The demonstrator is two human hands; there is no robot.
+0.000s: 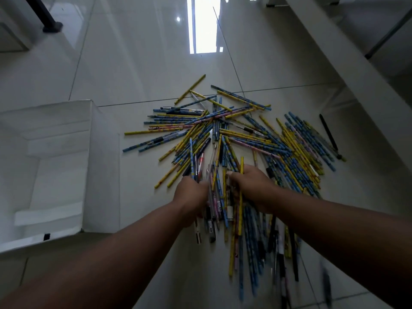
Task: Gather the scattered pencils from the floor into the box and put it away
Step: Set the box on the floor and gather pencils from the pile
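Box left of pencils on floor.

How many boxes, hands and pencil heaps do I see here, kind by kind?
box: 1
hands: 2, left hand and right hand, both gripping pencils
pencil heap: 1, too tangled to count singly
Total: 4

A tiled indoor room (glossy floor tiles, furniture leg).
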